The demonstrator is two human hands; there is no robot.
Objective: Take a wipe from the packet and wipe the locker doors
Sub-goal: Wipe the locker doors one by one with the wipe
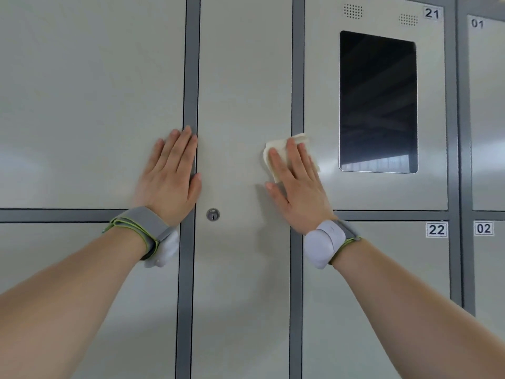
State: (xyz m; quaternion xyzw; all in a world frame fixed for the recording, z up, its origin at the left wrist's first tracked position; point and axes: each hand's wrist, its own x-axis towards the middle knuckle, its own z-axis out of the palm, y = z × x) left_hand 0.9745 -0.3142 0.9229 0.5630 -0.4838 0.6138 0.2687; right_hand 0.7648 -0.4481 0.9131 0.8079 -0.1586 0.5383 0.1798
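Head view: my right hand [296, 187], fingers straight, presses wipe [297, 137] on middle door [240, 77]; left hand [169, 176] flat, empty. Wipe taken; more doors likely left.

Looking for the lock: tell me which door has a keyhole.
The narrow middle door: only it has a keyhole, near its left edge.
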